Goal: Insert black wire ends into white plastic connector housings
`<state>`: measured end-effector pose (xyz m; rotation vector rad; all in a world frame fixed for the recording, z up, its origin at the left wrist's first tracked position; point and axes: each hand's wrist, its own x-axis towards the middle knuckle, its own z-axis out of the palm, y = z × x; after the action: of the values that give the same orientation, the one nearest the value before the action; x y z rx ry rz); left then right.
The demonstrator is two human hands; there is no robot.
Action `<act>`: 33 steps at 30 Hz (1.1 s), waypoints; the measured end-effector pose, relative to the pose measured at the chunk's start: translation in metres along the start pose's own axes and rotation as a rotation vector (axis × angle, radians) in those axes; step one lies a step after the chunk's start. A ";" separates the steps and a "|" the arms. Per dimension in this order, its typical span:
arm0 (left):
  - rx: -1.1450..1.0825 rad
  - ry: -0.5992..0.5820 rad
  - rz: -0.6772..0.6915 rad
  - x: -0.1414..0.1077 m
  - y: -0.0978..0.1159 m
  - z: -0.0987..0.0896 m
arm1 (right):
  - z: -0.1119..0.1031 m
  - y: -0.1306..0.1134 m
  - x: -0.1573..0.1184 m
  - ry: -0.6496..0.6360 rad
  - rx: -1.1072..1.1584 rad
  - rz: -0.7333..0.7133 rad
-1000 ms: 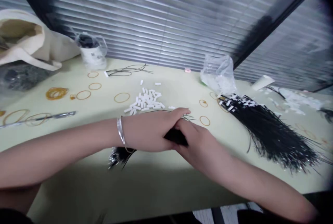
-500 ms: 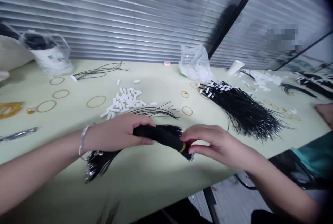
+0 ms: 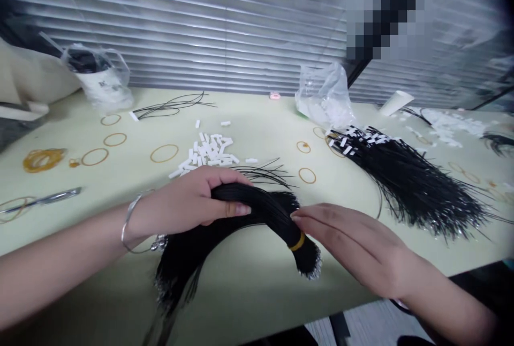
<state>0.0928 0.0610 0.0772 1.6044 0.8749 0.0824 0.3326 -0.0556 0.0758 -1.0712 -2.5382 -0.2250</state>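
A thick bundle of black wires (image 3: 267,209) arches over the table, with a yellow band (image 3: 297,241) round it near its silver-tipped right end. My left hand (image 3: 201,201) is wrapped round the bundle's upper part. Beside the band, my right hand (image 3: 353,239) has its fingers pressed together, the tips at the bundle's side; whether they pinch a strand is hidden. More black wires (image 3: 180,260) hang beneath my left hand towards the table's front. Behind lie loose wires (image 3: 269,174) and a pile of small white pieces (image 3: 209,150).
A pile of black wires with white ends (image 3: 409,180) lies at right, near a clear plastic bag (image 3: 325,94). Rubber bands (image 3: 43,159), a pen (image 3: 56,196) and a bagged cup (image 3: 100,81) are at left. Blinds (image 3: 201,24) stand behind the table.
The view has shifted left. My right hand has slid off the band, its fingers now straighter and closer together. The bundle's banded end shows more and hangs lower.
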 end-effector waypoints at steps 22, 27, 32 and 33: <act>0.113 -0.122 0.187 -0.012 0.003 -0.013 | 0.022 0.004 0.005 0.007 1.527 0.276; 0.184 -0.022 0.182 -0.015 0.006 -0.018 | 0.023 0.017 -0.015 -0.030 1.519 0.511; 0.229 -0.029 0.202 -0.011 0.005 -0.019 | 0.011 0.028 -0.039 -0.276 1.081 0.659; 0.228 -0.037 0.193 -0.010 0.005 -0.019 | 0.009 0.026 -0.042 -0.293 1.021 0.646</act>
<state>0.0780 0.0711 0.0903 1.8955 0.7189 0.0909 0.3761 -0.0627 0.0510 -1.3823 -1.8714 1.3048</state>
